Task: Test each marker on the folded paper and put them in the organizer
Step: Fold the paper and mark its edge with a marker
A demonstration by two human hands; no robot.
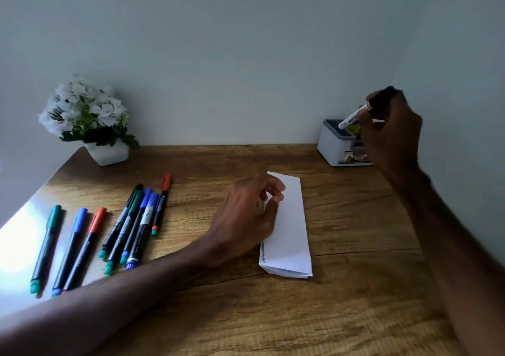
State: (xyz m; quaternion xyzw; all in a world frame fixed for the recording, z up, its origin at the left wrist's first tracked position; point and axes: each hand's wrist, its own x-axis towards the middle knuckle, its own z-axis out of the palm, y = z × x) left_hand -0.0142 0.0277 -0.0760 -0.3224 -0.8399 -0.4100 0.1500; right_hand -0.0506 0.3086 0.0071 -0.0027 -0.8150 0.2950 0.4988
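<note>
Your right hand pinches the white-barrelled marker just above the grey box organizer, long axis tilted down-left toward its open top. Your left hand, fingers loosely curled, rests on the folded white paper.

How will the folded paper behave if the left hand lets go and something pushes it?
The folded paper looks light and thin, so it would probably slide easily on the smooth wooden table. Its layers gape at the near end, so it may spring open once the left hand lifts.
</note>
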